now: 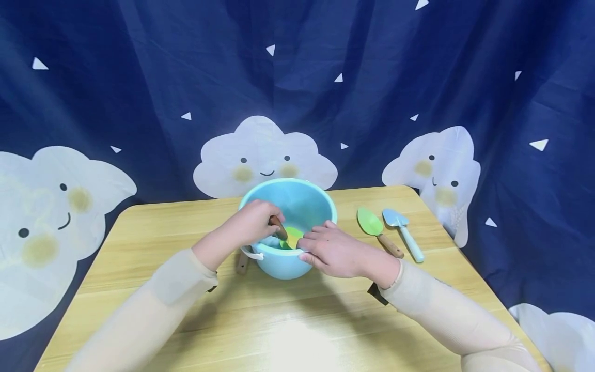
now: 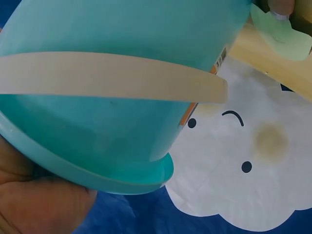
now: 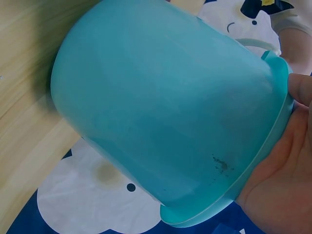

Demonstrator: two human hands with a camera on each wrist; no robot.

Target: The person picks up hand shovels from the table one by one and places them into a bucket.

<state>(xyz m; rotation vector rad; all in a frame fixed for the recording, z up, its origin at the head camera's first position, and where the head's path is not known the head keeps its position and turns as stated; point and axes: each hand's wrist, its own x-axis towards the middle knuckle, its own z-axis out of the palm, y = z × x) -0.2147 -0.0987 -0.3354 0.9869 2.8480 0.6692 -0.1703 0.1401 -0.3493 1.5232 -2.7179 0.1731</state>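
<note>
A light blue bucket (image 1: 284, 266) with a white carrying handle (image 1: 252, 253) stands upright on the table. My left hand (image 1: 253, 222) reaches over its left rim and holds the brown handle (image 1: 279, 227) of a small green garden trowel inside; the green blade (image 1: 284, 245) shows only partly. Something yellow (image 1: 294, 233) lies in there too, its shape mostly hidden. My right hand (image 1: 337, 250) grips the near right rim, thumb outside. In the right wrist view, that thumb (image 3: 300, 88) lies at the rim (image 3: 229, 195). The left wrist view shows mainly the bucket's side (image 2: 107, 29).
To the right of the bucket lie a green trowel (image 1: 370, 222) with a wooden handle and a blue trowel (image 1: 411, 243). A wooden handle end (image 1: 242, 263) sticks out by the bucket's left side. Behind the wooden table (image 1: 186, 310) hangs a dark blue cloud-print curtain (image 1: 297, 77).
</note>
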